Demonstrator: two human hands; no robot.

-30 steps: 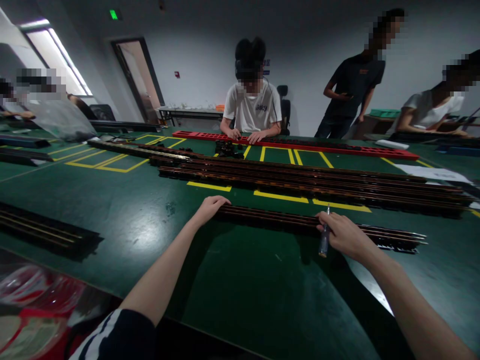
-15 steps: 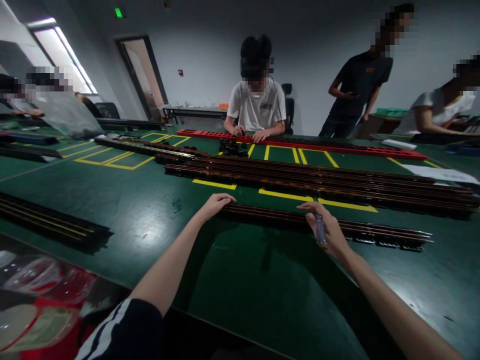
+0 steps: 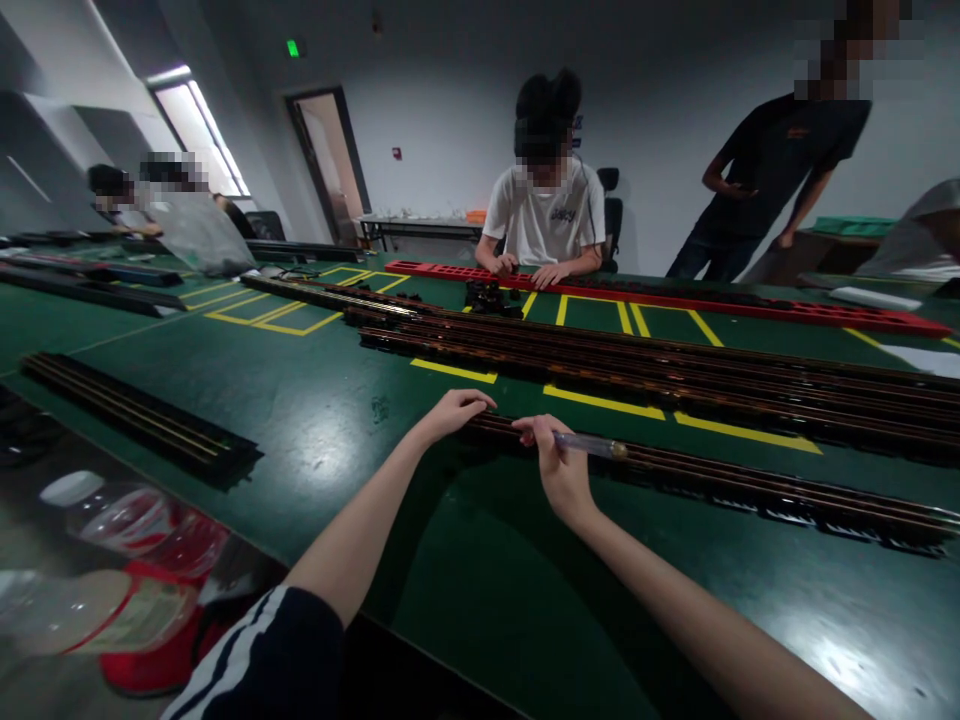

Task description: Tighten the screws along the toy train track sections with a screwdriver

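Observation:
A long dark strip with copper-coloured lines (image 3: 720,474) lies across the green table (image 3: 480,580) in front of me. At its left end rests my left hand (image 3: 456,414), fingers bent together over the strip; whether it grips the strip is hard to see. My right hand (image 3: 559,465) is closed around a clear-handled tool (image 3: 589,444), whose handle points right. The fingertips of this hand are at the strip, close to my left hand. What they touch there is too small to make out.
Behind the strip lies a bundle of similar strips (image 3: 637,365), then a red rail (image 3: 675,297). A person in white (image 3: 544,215) sits opposite; another (image 3: 780,185) stands right. More strips (image 3: 142,415) lie left, with plastic bottles (image 3: 127,515) at the lower left.
My right hand has moved left along the strip towards my left hand, and the tool has turned from upright to nearly level. The view has shifted left.

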